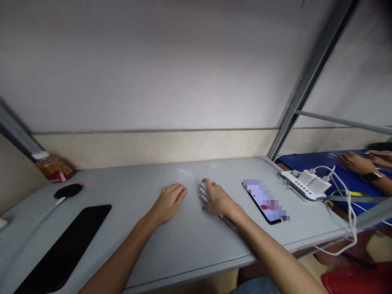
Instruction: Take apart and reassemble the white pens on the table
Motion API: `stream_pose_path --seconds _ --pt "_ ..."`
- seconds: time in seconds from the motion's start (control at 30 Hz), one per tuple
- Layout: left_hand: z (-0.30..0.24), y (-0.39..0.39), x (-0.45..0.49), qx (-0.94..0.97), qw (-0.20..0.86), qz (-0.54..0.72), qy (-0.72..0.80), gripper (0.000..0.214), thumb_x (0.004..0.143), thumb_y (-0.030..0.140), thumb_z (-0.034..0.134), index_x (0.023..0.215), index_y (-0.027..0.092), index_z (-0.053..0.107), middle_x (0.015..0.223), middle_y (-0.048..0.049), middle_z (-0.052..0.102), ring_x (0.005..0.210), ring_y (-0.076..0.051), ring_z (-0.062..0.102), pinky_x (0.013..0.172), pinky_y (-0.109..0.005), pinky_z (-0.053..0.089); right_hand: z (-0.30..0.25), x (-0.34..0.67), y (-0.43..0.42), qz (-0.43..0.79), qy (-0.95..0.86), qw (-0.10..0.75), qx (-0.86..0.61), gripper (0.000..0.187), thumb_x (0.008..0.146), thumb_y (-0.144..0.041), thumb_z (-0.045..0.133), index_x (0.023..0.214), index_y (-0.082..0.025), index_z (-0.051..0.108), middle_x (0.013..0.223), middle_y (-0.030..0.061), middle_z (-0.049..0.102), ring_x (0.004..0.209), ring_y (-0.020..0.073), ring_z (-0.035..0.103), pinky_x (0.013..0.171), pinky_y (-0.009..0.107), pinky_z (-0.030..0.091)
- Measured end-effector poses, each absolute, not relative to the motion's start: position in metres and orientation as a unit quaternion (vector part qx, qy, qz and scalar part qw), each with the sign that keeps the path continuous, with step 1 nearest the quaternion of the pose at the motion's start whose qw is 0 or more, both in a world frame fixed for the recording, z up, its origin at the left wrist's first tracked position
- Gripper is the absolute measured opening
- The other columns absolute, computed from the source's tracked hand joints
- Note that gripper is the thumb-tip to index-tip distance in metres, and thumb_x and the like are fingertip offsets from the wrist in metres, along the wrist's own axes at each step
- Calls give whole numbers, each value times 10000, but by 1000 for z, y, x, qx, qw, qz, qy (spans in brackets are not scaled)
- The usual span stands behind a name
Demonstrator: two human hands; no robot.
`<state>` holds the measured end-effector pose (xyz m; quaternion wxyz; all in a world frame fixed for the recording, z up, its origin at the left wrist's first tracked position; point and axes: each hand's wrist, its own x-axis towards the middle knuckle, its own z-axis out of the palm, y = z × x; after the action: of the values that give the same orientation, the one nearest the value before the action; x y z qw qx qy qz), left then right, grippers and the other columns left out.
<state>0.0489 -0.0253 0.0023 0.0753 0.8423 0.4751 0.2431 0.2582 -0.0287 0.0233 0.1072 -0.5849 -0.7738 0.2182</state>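
My left hand (172,201) rests palm down on the grey desk (183,253), its fingers curled together and nothing showing in them. A short gap to the right, my right hand (217,197) is closed around a small silvery thing with shiny bumps (202,192), whose kind I cannot make out. Its thumb and index finger show at the near and far sides, and the palm hides the rest. Under the right wrist lies a thin dark object with a shiny edge (229,222), mostly covered by the forearm. Right of that forearm is a phone (265,202) with its screen lit.
A white power strip (303,185) with plugged-in chargers sits at the right edge, cables hanging over. At left are a black mat (65,249), a round black charging pad (67,190) and a bottle (55,167). Another person's hands (357,163) are over a blue table (301,159).
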Motion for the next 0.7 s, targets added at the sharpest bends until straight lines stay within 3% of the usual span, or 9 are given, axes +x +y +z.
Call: stream_pose_path --seconds 0.17,0.37,0.53,0.63,0.7 --pt "2 -25 49 841 78 245 477 333 980 333 278 856 212 562 850 -5 618 838 -163 562 808 -322 365 16 253 -28 168 -793 62 -582 675 636 -116 591 1280 -173 398 1020 153 626 902 295 611 658 317 398" --pt "3 -25 50 841 80 246 476 334 977 332 289 858 213 577 861 -11 632 821 -164 564 801 -327 375 12 257 -26 135 -815 81 -557 287 642 -134 554 923 -181 587 850 121 649 731 257 604 577 295 347" --pt "2 -26 52 836 112 273 463 291 961 336 337 862 207 579 844 -20 625 804 -164 562 799 -330 408 26 262 -20 308 -784 288 -456 211 644 -111 514 840 -186 540 727 0 568 649 141 508 577 242 348" --pt "2 -30 58 819 182 321 439 206 895 364 486 973 200 583 943 -44 632 878 -177 571 836 -341 444 35 253 -16 437 -679 443 -391 338 637 -131 559 962 -202 499 728 -41 507 633 115 475 585 227 386" --pt "1 -34 64 807 242 339 419 306 824 370 590 1074 194 574 1046 -68 630 969 -205 570 894 -376 447 38 243 -13 493 -617 498 -358 395 637 -150 585 1008 -214 466 703 -55 481 601 114 471 564 231 404"
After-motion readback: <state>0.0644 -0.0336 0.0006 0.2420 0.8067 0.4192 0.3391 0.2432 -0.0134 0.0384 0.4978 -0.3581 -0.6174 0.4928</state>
